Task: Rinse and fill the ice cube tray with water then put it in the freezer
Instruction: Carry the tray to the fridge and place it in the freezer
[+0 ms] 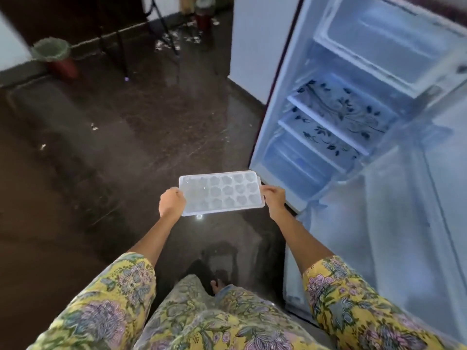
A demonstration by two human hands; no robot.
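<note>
Over dark polished floor (126, 147), beside the open white fridge (341, 127), fingers of the left hand (171, 202) and right hand (274, 198) curl on the short ends of the clear plastic ice cube tray (219, 194) between them; any tilt toward either side could spill water.

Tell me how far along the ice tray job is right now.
Done, it seems: the fridge stands open. Whether the cells hold water cannot be told. In hand: the left hand and right hand grip the short ends of the ice cube tray, held roughly level above the floor in front of the fridge. Left: lifting the tray into the freezer compartment at the top and shutting the door.
</note>
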